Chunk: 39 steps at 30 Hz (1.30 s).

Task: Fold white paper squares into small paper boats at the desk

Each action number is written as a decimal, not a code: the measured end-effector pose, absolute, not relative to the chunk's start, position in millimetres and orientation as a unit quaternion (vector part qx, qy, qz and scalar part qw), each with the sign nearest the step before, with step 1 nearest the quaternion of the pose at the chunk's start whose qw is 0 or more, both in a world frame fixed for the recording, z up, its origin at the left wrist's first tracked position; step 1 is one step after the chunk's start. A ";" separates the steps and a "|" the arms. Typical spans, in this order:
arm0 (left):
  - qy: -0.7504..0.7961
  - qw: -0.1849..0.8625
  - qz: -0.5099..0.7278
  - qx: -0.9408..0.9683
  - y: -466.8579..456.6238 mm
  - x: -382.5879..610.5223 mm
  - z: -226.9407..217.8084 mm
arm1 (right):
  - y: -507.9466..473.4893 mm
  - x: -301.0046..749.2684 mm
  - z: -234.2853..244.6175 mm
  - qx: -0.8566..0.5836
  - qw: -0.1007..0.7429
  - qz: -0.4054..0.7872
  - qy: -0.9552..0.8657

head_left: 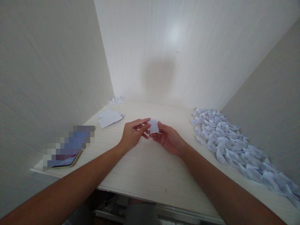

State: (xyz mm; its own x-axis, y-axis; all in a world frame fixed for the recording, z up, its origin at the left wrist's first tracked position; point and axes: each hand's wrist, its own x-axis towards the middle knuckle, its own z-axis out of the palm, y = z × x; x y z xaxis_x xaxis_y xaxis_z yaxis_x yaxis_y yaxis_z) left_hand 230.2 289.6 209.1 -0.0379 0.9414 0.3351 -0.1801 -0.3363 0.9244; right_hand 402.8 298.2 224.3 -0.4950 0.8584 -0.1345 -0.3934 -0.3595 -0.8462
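A small white piece of paper (153, 126) is held up between my two hands, just above the middle of the table. My left hand (134, 132) pinches its left edge between thumb and fingers. On the opposite side, my right hand (168, 137) grips the right edge, thumb at the upper corner and fingers curled below. Whether the paper is a single sheet or folded I cannot tell. To the left of my left hand lies a loose stack of white paper sheets (110, 118).
Many folded white paper pieces (225, 137) cover the right side of the pale table (145, 175). A phone (70, 153), partly blurred out, rests at the left edge. Thin paper scraps (118, 99) lie in the back left corner. Walls (150, 47) enclose the back and both sides.
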 end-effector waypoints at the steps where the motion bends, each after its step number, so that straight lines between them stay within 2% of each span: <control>1: 0.357 0.441 0.631 0.530 289.0 230.4 209.9 | 298.5 403.1 224.5 -0.288 0.402 0.777 -0.389; 5: 0.342 0.416 0.645 0.542 286.9 229.8 213.1 | 300.1 403.2 223.6 -0.291 0.395 0.787 -0.374; 12: 0.330 0.442 0.640 0.535 285.8 228.6 213.5 | 300.7 403.6 222.3 -0.312 0.415 0.763 -0.384; 21: 0.380 0.484 0.633 0.470 294.1 226.5 211.4 | 304.2 399.9 213.8 -0.399 0.503 0.629 -0.438; 25: 0.413 0.502 0.619 0.441 297.0 223.4 209.1 | 302.0 399.5 215.3 -0.416 0.488 0.617 -0.455; 33: 0.426 0.450 0.580 0.529 297.5 220.2 208.3 | 301.5 401.5 219.5 -0.429 0.488 0.476 -0.593; 39: 0.420 0.531 0.564 0.473 296.1 222.3 204.2 | 304.3 402.5 215.6 -0.434 0.511 0.496 -0.551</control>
State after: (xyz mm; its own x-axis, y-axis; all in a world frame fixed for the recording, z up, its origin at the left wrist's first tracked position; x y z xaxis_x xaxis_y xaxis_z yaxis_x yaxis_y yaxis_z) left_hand 222.3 296.1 204.2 0.0104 0.9961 0.0871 -0.2013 -0.0833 0.9760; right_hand 402.5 304.3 215.6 -0.1002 0.9860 0.1329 -0.0291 0.1307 -0.9910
